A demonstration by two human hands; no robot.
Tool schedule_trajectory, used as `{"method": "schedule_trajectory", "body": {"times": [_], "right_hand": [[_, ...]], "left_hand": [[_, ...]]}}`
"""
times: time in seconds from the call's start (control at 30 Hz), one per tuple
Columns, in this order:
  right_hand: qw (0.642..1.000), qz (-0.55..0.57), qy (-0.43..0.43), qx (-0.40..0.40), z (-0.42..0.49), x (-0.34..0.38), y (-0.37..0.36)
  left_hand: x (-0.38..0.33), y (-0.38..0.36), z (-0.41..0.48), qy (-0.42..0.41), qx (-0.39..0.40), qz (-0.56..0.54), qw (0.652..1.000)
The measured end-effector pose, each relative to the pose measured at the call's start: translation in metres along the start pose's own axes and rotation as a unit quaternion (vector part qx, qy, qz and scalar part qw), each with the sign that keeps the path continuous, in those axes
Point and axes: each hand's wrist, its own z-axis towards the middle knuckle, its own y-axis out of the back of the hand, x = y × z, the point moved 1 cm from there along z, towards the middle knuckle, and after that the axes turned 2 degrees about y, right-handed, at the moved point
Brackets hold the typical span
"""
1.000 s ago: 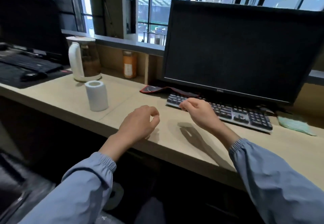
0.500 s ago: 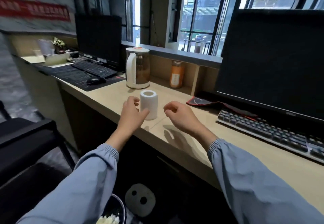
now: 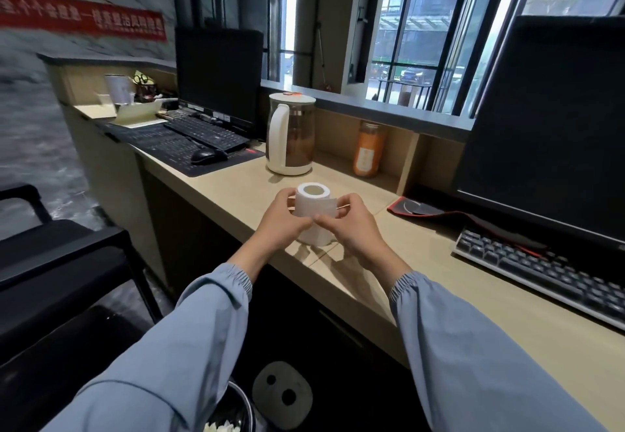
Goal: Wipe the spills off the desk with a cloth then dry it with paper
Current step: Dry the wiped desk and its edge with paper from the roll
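Observation:
A white paper roll [image 3: 314, 207] stands upright on the light wooden desk [image 3: 365, 276], near its front edge. My left hand [image 3: 282, 222] grips the roll from its left side. My right hand [image 3: 351, 225] pinches the loose end of the paper at the roll's right side, thumb and fingers closed on the sheet. The lower part of the roll is hidden behind my hands. No cloth shows in this view.
Behind the roll stand a white kettle [image 3: 291, 134] and an orange jar [image 3: 368, 149]. A keyboard [image 3: 541, 267], a red-edged pad [image 3: 419, 210] and a large monitor [image 3: 548, 127] lie to the right. Further left are another keyboard [image 3: 206, 132], a mouse [image 3: 206, 155] and a chair [image 3: 64, 256].
My view swung left from the keyboard to the paper roll. Both hands moved from hovering over the desk onto the roll, and the right hand took hold of its loose end.

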Motion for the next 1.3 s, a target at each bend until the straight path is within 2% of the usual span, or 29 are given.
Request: {"method": "schedule_trajectory", "body": {"times": [0.27,0.53,0.7,0.87,0.97,1.2,1.3], "right_hand": [[0.999,0.005,0.026,-0.027,-0.002,-0.003,0.006],[0.999,0.019,-0.029,-0.019,0.005,-0.006,0.014],[0.992,0.094,-0.078,-0.013,0.005,-0.004,0.02],[0.975,0.182,-0.122,-0.032,0.003,0.005,0.029],[0.972,0.185,-0.133,-0.058,-0.001,0.011,0.031],[0.975,0.143,-0.102,-0.139,-0.009,0.014,0.038],[0.971,0.144,-0.062,-0.181,-0.015,0.014,0.045]], "left_hand": [[0.003,0.004,0.005,-0.02,0.043,0.002,0.999],[0.002,0.007,0.013,-0.029,0.117,0.009,0.993],[0.004,0.008,0.018,-0.004,0.143,0.038,0.989],[0.004,0.006,0.005,0.036,0.181,-0.09,0.979],[0.002,-0.002,-0.007,0.074,0.206,-0.205,0.954],[-0.01,-0.008,-0.03,0.111,0.227,-0.359,0.898],[-0.014,-0.007,-0.036,0.121,0.219,-0.382,0.89]]}}
